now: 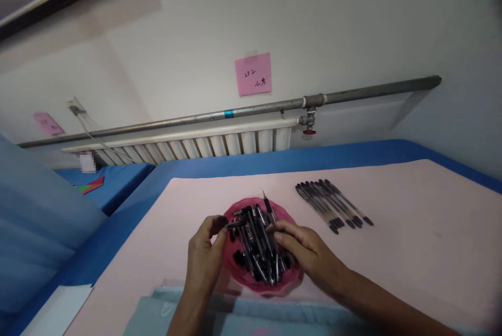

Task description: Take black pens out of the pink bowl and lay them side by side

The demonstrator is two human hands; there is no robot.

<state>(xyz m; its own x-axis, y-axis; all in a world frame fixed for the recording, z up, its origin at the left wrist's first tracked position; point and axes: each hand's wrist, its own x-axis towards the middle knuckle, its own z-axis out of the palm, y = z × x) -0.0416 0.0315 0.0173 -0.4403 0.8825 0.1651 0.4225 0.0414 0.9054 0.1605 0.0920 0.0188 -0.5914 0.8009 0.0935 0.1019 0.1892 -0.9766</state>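
A pink bowl point(257, 288) full of black pens and caps point(257, 239) sits in front of me. Over its right side my right hand point(304, 247) pinches an uncapped pen point(268, 205), its bare tip pointing up and away. My left hand point(204, 252) is at the bowl's left rim, thumb and fingers closed on a small dark piece that looks like a pen cap point(234, 224). The fingers partly cover it. To the right, several capped pens point(331, 205) lie side by side in a slanted row on the pink sheet.
The pink sheet point(408, 252) covers a blue table point(274, 163). Light-blue cloth point(235, 320) lies along the near edge, and a white paper point(58, 310) is at the left. Behind stand a radiator point(231, 143) and a metal pipe point(188, 120) along the wall.
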